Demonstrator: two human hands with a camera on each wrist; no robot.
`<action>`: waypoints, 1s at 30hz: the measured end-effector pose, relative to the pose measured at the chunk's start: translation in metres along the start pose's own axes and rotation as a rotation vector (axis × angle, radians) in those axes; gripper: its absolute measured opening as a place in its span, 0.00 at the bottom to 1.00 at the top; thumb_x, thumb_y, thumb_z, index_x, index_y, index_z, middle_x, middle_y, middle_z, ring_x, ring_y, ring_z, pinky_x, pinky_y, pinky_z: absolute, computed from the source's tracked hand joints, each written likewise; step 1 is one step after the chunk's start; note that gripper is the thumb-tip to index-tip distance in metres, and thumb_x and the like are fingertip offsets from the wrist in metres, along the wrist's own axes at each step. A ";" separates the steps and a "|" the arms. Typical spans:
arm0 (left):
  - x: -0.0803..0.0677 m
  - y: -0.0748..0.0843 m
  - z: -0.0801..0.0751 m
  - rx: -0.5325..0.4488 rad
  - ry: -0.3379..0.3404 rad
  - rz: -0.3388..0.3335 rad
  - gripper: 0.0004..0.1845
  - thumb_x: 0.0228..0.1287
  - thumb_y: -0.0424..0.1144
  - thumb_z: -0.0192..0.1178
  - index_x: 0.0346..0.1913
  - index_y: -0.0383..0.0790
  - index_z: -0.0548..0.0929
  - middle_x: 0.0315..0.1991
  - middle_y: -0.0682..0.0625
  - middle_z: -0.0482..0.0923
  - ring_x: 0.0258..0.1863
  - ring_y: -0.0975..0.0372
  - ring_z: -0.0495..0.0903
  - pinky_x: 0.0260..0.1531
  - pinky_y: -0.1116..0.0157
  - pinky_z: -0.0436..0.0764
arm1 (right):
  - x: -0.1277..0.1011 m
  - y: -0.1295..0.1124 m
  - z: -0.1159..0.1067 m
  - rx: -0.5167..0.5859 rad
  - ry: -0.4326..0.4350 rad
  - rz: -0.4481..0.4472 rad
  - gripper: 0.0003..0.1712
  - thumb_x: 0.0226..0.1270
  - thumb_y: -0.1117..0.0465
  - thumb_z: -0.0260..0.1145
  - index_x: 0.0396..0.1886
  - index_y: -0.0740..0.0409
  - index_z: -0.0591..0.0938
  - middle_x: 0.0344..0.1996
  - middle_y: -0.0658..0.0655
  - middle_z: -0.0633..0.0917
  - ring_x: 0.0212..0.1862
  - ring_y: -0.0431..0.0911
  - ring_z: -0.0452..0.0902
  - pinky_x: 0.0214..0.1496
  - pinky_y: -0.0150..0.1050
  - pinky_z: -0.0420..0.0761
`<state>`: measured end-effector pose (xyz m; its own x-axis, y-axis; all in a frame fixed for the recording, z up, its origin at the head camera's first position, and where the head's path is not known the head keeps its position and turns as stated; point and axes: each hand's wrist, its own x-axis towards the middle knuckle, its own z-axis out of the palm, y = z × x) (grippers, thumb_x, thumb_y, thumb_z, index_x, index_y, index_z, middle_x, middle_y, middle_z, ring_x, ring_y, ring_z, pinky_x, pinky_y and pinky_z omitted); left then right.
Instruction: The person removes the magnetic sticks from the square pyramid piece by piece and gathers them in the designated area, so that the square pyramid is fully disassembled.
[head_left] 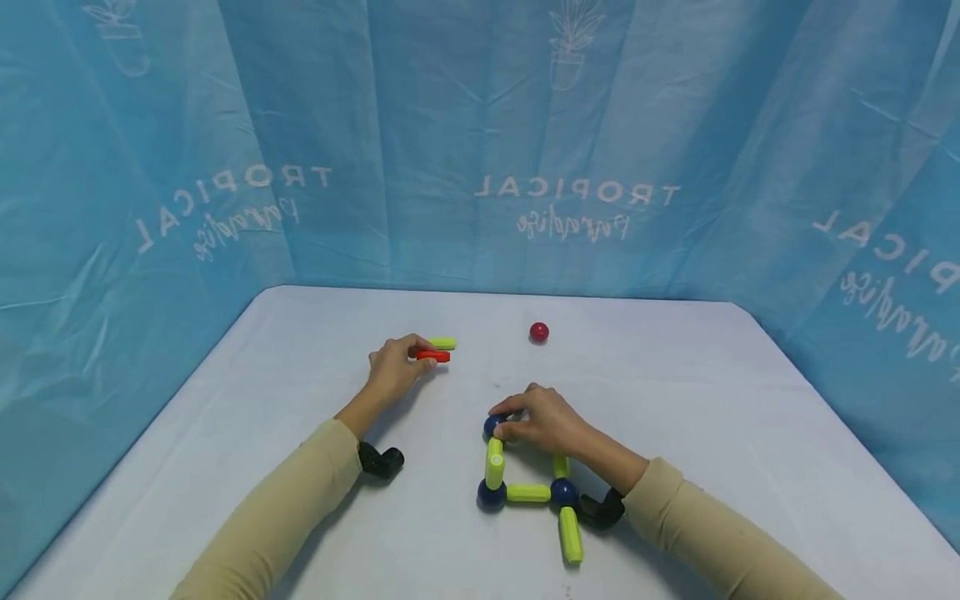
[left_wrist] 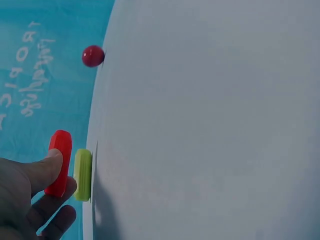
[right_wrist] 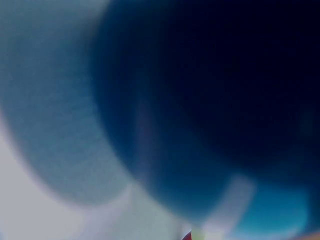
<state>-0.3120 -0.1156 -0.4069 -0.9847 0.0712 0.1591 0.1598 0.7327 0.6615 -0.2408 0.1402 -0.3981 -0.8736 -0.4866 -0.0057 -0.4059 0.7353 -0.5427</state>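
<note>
My left hand (head_left: 393, 367) pinches a red magnetic building rod (head_left: 433, 357) between thumb and fingers. Just behind it lies a yellow-green rod (head_left: 444, 343) on the table; the left wrist view shows the red rod (left_wrist: 61, 162) beside this yellow-green one (left_wrist: 83, 175). Nearer the front, my right hand (head_left: 547, 419) grips a dark blue ball (head_left: 492, 427) at a corner of a frame of balls and yellow-green rods. One rod (head_left: 495, 467) rises from the left front ball (head_left: 492, 495). My right hand hides the frame's far right corner. A large blue ball (right_wrist: 200, 125) fills the right wrist view, blurred.
A red ball (head_left: 539, 332) sits toward the back of the white table (head_left: 675, 375). From the frame's right front ball (head_left: 564, 492) another rod (head_left: 571, 536) juts toward me. Blue printed curtains (head_left: 450, 125) enclose the table at the back and sides.
</note>
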 end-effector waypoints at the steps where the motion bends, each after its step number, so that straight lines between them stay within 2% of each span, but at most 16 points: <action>1: 0.004 0.000 0.002 0.008 -0.003 -0.009 0.14 0.59 0.41 0.64 0.48 0.43 0.82 0.47 0.43 0.80 0.51 0.51 0.72 0.55 0.48 0.57 | 0.000 0.000 0.000 0.002 -0.001 0.001 0.19 0.57 0.49 0.70 0.50 0.43 0.84 0.40 0.43 0.86 0.38 0.42 0.67 0.35 0.34 0.65; 8: 0.022 0.001 0.010 0.061 -0.031 -0.056 0.14 0.60 0.41 0.63 0.48 0.44 0.83 0.49 0.43 0.78 0.52 0.50 0.68 0.55 0.48 0.57 | 0.000 0.000 0.001 -0.008 0.014 -0.017 0.19 0.57 0.49 0.69 0.49 0.42 0.84 0.41 0.43 0.86 0.37 0.41 0.67 0.34 0.33 0.65; 13: 0.026 -0.001 0.015 0.138 -0.040 -0.062 0.14 0.60 0.42 0.63 0.49 0.45 0.83 0.47 0.42 0.76 0.51 0.50 0.67 0.53 0.49 0.59 | 0.000 0.002 0.000 -0.004 0.013 -0.010 0.19 0.57 0.48 0.69 0.49 0.42 0.84 0.42 0.43 0.86 0.37 0.41 0.67 0.34 0.33 0.65; 16: 0.027 0.000 0.016 0.146 -0.037 -0.061 0.15 0.59 0.43 0.64 0.49 0.46 0.82 0.47 0.42 0.75 0.52 0.49 0.66 0.54 0.49 0.59 | 0.000 0.002 0.000 -0.003 0.010 -0.002 0.19 0.57 0.48 0.69 0.49 0.42 0.84 0.42 0.43 0.86 0.37 0.41 0.67 0.34 0.33 0.65; 19: 0.025 0.002 0.015 0.121 -0.003 -0.068 0.16 0.60 0.46 0.62 0.50 0.46 0.81 0.47 0.42 0.75 0.53 0.49 0.65 0.54 0.49 0.59 | 0.000 0.001 -0.001 -0.011 0.002 -0.003 0.19 0.57 0.48 0.69 0.49 0.42 0.84 0.42 0.43 0.86 0.38 0.42 0.67 0.34 0.33 0.65; 25: 0.016 0.008 0.009 0.031 0.122 -0.058 0.16 0.64 0.48 0.57 0.50 0.44 0.81 0.45 0.43 0.75 0.53 0.50 0.65 0.53 0.49 0.58 | -0.002 0.000 -0.009 -0.082 0.029 0.023 0.19 0.56 0.50 0.71 0.48 0.46 0.85 0.41 0.44 0.87 0.37 0.41 0.68 0.35 0.34 0.65; 30: 0.003 0.011 0.002 -0.030 0.160 -0.030 0.16 0.65 0.48 0.54 0.48 0.43 0.82 0.44 0.44 0.74 0.51 0.51 0.65 0.54 0.50 0.56 | -0.006 0.007 -0.020 -0.184 0.057 0.066 0.19 0.54 0.48 0.71 0.46 0.46 0.86 0.37 0.45 0.88 0.37 0.40 0.69 0.38 0.36 0.65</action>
<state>-0.3136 -0.1056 -0.4008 -0.9657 -0.0609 0.2525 0.1352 0.7121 0.6889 -0.2434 0.1578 -0.3854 -0.9116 -0.4108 0.0147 -0.3850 0.8409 -0.3803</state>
